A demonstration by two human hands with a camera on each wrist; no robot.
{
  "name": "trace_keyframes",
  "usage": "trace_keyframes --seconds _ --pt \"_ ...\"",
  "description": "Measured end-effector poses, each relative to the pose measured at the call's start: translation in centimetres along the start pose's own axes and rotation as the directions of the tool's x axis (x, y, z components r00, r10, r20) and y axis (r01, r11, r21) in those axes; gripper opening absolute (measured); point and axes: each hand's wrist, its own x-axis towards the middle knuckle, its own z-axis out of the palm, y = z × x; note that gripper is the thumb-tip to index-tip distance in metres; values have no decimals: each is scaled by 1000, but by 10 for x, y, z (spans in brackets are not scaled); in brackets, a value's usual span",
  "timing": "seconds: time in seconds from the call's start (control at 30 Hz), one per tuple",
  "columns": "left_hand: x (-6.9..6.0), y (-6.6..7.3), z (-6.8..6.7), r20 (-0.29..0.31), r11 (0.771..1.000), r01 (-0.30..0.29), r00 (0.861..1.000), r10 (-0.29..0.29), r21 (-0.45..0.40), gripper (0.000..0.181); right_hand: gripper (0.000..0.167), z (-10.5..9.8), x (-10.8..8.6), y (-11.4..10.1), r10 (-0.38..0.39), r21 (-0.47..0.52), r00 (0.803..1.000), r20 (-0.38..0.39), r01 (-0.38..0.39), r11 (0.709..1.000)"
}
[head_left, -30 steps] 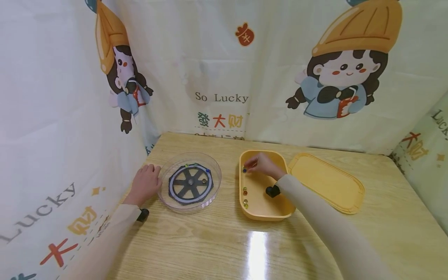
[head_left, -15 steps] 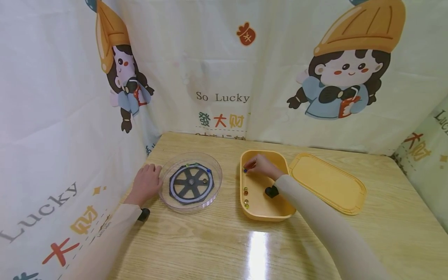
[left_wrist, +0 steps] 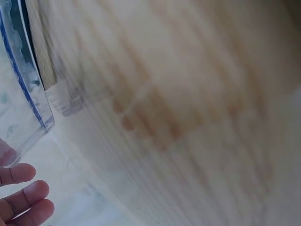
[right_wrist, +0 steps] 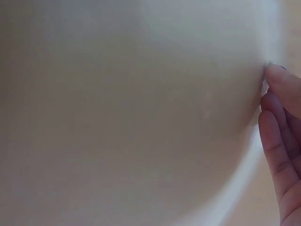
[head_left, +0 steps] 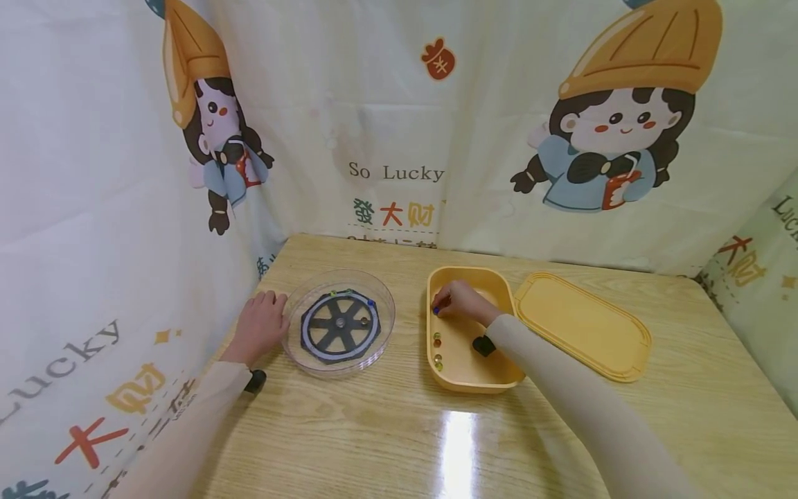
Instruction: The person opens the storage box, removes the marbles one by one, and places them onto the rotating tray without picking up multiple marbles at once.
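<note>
In the head view my right hand (head_left: 461, 301) is inside a yellow-orange box (head_left: 476, 386). Its thumb and fingertips pinch a small blue marble (head_left: 436, 310) near the box's left wall. Several other marbles, including a reddish-brown marble (head_left: 437, 342), lie in pairs along that wall. My left hand (head_left: 260, 320) rests against the left side of a clear round dish (head_left: 339, 374), fingers relaxed and touching its wall; the left wrist view shows these fingertips (left_wrist: 35, 192) beside the clear wall. A dark spoked wheel shape (head_left: 339, 346) lies in the dish, with several marbles around it.
A yellow lid (head_left: 582, 326) lies flat to the right of the box. All stand on a wood-grain table (head_left: 349, 436), with printed curtains (head_left: 386, 125) behind and at the sides. Both wrist views are largely blurred.
My right hand has shifted slightly toward me along the box's left wall, and the blue marble has moved with it. My left hand stays at the dish.
</note>
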Motion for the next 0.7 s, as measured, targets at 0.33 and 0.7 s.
trace_keyframes --seconds 0.33,0.7 --pt "-1 -1 2 -19 1000 -3 1000 4 11 14 13 2 0 -1 -22 -15 1000 22 22 1000" --pt "-1 1 0 -4 1000 0 1000 0 18 15 9 -4 -1 -4 -10 -37 1000 -8 10 999"
